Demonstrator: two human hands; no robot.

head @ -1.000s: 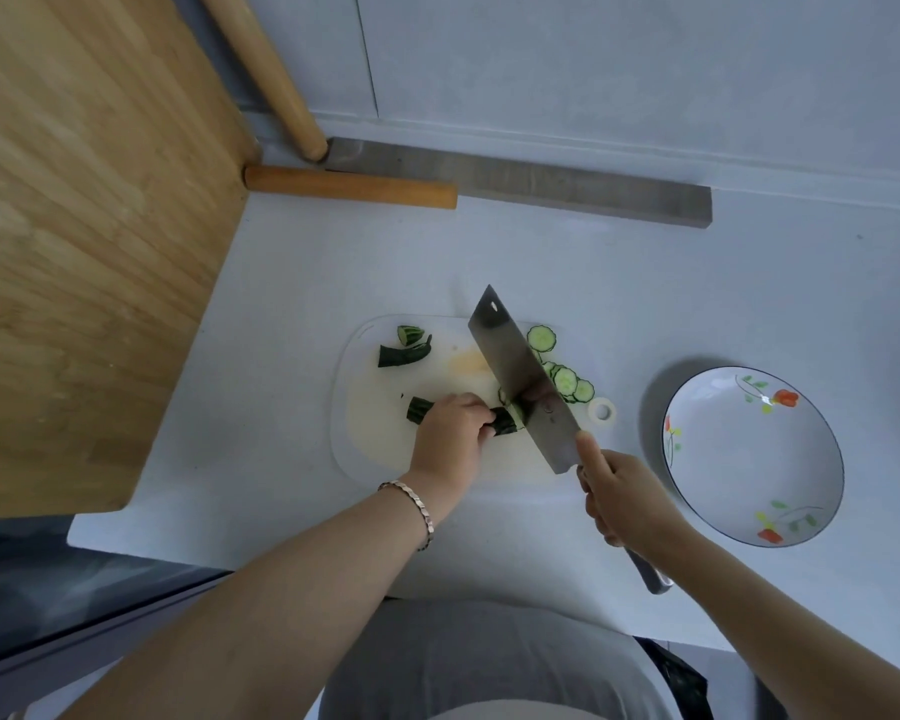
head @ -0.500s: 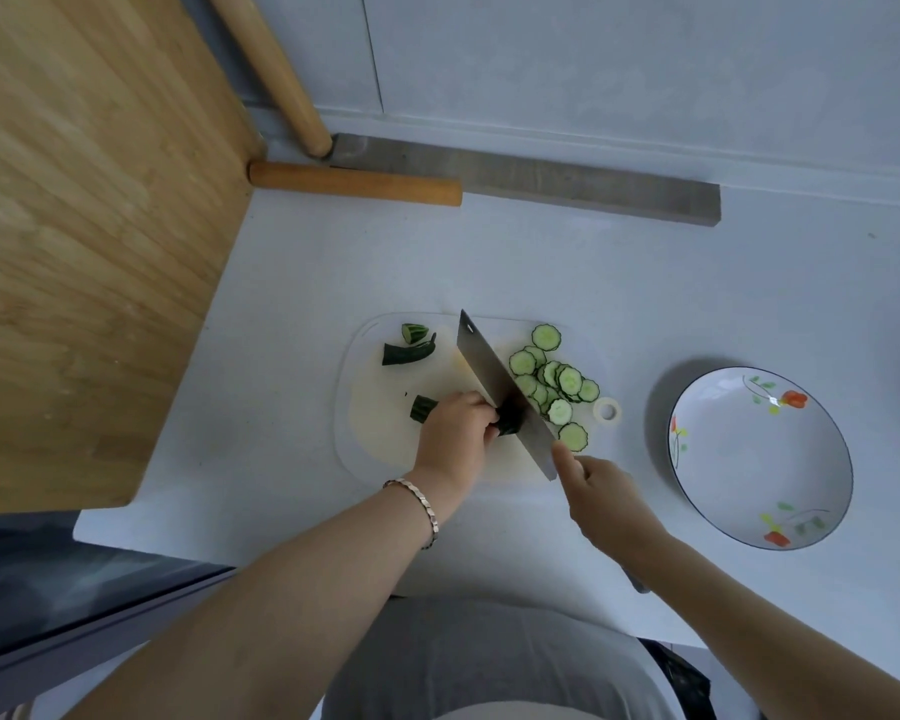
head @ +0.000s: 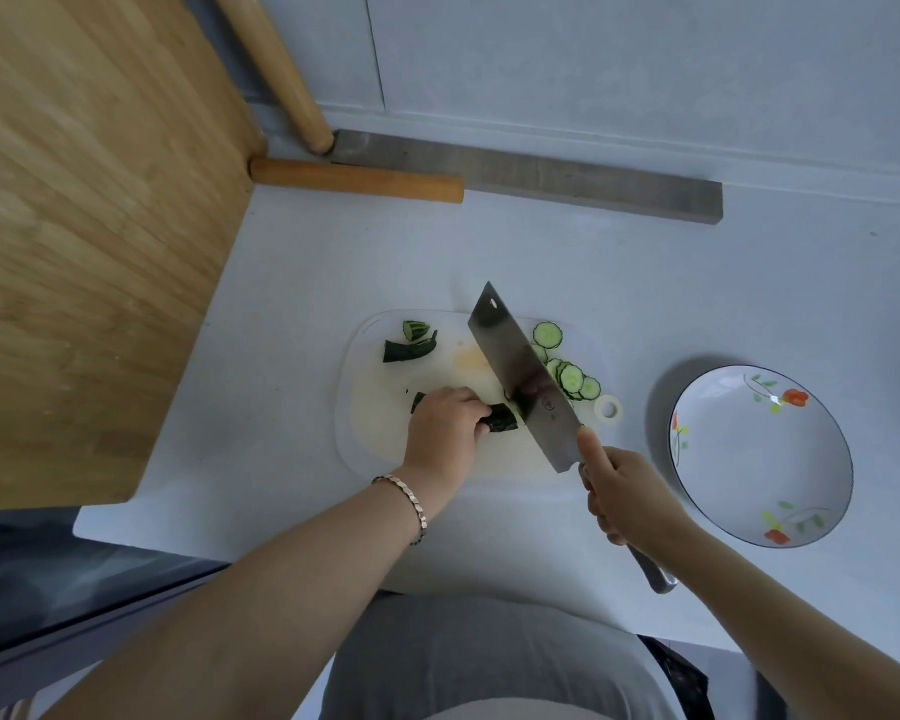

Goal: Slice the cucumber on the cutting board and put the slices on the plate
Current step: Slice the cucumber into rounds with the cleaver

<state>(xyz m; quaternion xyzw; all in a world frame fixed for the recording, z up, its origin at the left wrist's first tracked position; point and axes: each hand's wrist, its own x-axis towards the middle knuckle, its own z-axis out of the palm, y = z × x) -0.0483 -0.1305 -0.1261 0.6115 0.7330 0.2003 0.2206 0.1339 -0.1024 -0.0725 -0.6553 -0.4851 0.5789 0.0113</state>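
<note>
— Hands?
— Left hand (head: 445,426) curls knuckles-up over the cucumber (head: 502,420) mid cutting board (head: 380,433), gripping it. Right hand (head: 622,491) grips the cleaver (head: 526,379) handle, one finger laid on the blade.
— Slices (head: 572,379)?
— Piled on the board right of the blade; plate (head: 759,459) stands farther right.

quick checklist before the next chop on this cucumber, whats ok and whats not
1. Cucumber steadied: left hand grips the cucumber piece on the cutting board: ok.
2. Knife held: right hand grips the cleaver: ok.
3. Fingers clear of the blade: curled, with a stub of cucumber showing between them and the blade: ok, but close.
4. Blade edge lined up on the cucumber: cannot tell.
5. Slices on the plate: not ok, they lie on the board and the plate holds none.
</note>
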